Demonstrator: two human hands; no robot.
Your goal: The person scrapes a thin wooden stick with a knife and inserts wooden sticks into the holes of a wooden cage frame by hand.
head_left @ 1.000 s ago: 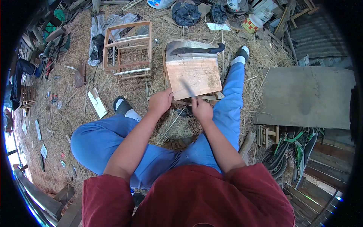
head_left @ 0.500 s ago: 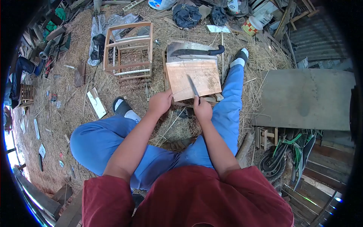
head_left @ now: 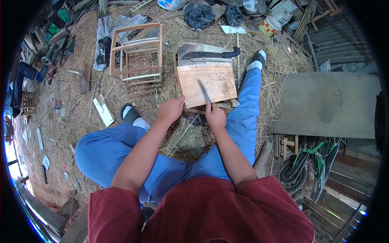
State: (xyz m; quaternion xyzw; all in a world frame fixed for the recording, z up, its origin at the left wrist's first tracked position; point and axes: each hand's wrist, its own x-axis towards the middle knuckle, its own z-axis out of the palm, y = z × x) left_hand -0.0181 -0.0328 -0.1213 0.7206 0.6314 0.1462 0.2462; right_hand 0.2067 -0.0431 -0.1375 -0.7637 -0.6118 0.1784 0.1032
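Note:
A thin wooden board lies tilted on a low support between my legs. My left hand grips the board's near left corner, thumb on top. In my right hand is a knife, closed fingers round its dark handle; the blade points away from me over the board's face. Beyond the board, a machete with a black handle rests across a grey sheet on the same support. What my left fingers do under the board is hidden.
A wooden frame stands on the straw-covered ground ahead to the left. A white-faced strip lies by my left foot. To the right are a large flat panel and a green and black motorbike. Black bags and a bucket sit at the back.
My right hand and the knife have shifted slightly to the left across the board. My left hand keeps its hold on the corner, nearly still.

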